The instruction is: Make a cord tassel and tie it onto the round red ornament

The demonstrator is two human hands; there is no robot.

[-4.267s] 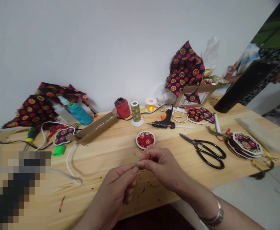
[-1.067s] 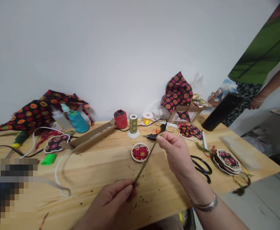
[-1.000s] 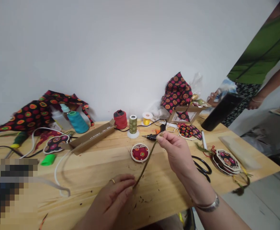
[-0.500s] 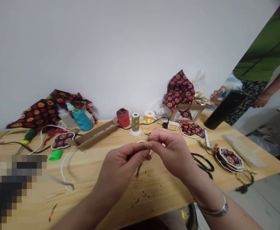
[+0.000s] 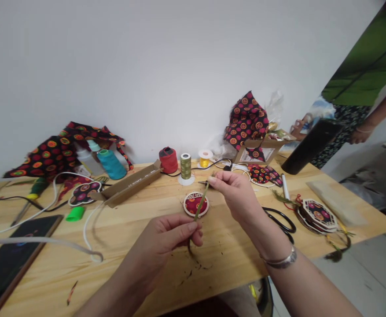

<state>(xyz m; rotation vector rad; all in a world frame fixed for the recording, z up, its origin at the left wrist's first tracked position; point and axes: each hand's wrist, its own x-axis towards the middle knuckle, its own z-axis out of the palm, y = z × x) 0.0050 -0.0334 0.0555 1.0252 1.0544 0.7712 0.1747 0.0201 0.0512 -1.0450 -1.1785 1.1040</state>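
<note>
My left hand (image 5: 166,240) pinches the lower end of a bundle of olive-green threads (image 5: 201,201), and my right hand (image 5: 235,193) pinches its upper end, so the bundle runs taut and slanted between them. Both hands hover above the wooden table (image 5: 140,246). Right behind the bundle lies a round wooden-rimmed ornament with red patterned cloth (image 5: 193,205). A silver bracelet (image 5: 280,260) circles my right wrist.
Black scissors (image 5: 280,222) and a stack of octagonal ornaments (image 5: 318,215) lie to the right. Red (image 5: 168,159), olive (image 5: 185,165) and yellow (image 5: 205,157) thread spools line the wall, beside a teal spool (image 5: 111,163), a cardboard strip (image 5: 131,184), patterned cloth (image 5: 57,149) and a white cord (image 5: 80,237). A dark tablet (image 5: 11,259) sits at left. Another person (image 5: 358,97) stands at right.
Half a second ago my hands were pinched close together over the ornament. They have drawn apart, left hand down toward me and right hand up, stretching the thread bundle between them.
</note>
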